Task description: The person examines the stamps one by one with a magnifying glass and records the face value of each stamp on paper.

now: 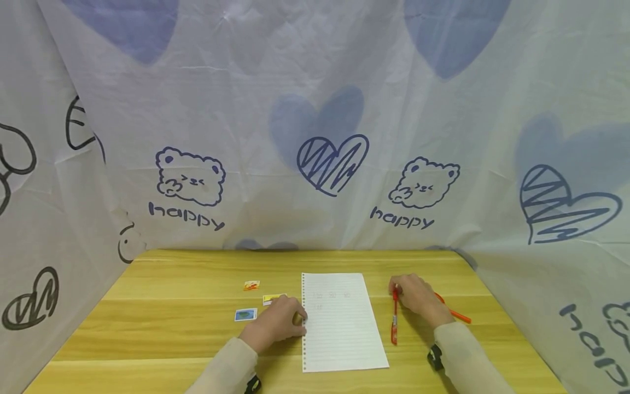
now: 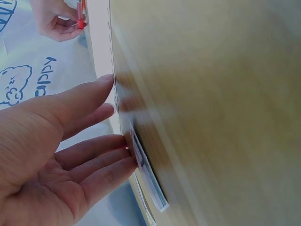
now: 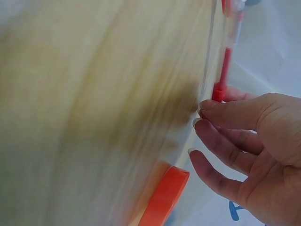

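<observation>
A lined white sheet of paper (image 1: 339, 328) with a punched left edge and faint marks near its top lies on the wooden table. At that left edge rests my left hand (image 1: 280, 323), thumb and fingers loosely bent and holding nothing; its fingertips also meet a small picture card (image 2: 148, 174). To the right of the sheet, my right hand (image 1: 415, 293) pinches the far end of a red pen (image 1: 394, 323) between thumb and forefinger. The pen lies along the table, clear in its middle. In the right wrist view the other fingers (image 3: 216, 176) are spread apart.
Left of the sheet lie a yellow card (image 1: 272, 299), a blue card (image 1: 245, 314) and a red-and-cream one (image 1: 251, 285). An orange-red curved strip (image 1: 460, 316) is partly hidden behind my right hand. Printed cloth (image 1: 256, 219) hangs behind the table (image 1: 172, 339).
</observation>
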`<state>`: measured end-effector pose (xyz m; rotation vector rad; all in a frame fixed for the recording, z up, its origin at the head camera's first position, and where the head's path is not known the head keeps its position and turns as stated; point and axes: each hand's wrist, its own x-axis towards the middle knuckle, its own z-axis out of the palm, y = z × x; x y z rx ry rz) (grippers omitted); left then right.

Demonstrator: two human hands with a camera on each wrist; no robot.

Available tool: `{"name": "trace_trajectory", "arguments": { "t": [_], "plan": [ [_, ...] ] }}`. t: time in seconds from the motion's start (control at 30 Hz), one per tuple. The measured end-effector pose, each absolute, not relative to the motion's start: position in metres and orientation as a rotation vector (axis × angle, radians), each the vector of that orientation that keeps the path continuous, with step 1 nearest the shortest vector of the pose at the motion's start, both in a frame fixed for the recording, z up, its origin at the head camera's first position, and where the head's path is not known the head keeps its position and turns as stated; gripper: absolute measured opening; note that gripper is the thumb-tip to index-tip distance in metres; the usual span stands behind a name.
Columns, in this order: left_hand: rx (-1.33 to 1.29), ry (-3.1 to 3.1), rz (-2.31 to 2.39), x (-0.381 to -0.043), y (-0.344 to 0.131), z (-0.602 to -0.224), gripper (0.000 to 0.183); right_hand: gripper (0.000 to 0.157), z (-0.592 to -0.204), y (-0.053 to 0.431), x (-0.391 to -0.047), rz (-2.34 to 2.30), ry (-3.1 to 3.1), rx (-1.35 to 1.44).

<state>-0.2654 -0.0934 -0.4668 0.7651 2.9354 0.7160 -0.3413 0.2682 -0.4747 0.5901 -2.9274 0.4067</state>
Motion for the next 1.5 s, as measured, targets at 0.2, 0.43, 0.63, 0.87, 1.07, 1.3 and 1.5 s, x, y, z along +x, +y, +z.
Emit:
{"name": "trace_trajectory", "arguments": {
  "t": [0.2, 0.43, 0.63, 0.87, 1.07, 1.3, 1.5],
  "plan": [
    [0.760, 2.934, 0.714, -0.266, -0.093, -0.466, 0.025, 0.025, -0.475, 0.269, -0.341, 0.408, -2.931, 0.601],
    [0.777, 2.929, 0.725, -0.268, -0.094, -0.468, 0.025, 0.026, -0.476, 0.270, -0.342, 0.404, -2.918, 0.632],
    [0.772, 2.930, 0.710, -0.268, -0.093, -0.468, 0.025, 0.027, -0.476, 0.270, -0.342, 0.405, -2.928, 0.628],
    [0.764, 2.928, 0.696, -0.267, -0.092, -0.466, 0.026, 0.029, -0.474, 0.269, -0.339, 0.432, -2.940, 0.639],
    [0.784, 2.926, 0.703, -0.266, -0.093, -0.465, 0.024, 0.028, -0.472, 0.269, -0.338, 0.432, -2.942, 0.643],
    [0.815, 2.943, 0.764, -0.267, -0.099, -0.464, 0.028, 0.024, -0.467, 0.278, -0.338, 0.550, -2.987, 0.613],
    [0.760, 3.024, 0.863, -0.274, -0.118, -0.454, 0.023, 0.026, -0.453, 0.294, -0.334, 0.594, -2.963, 0.594]
  ]
}}
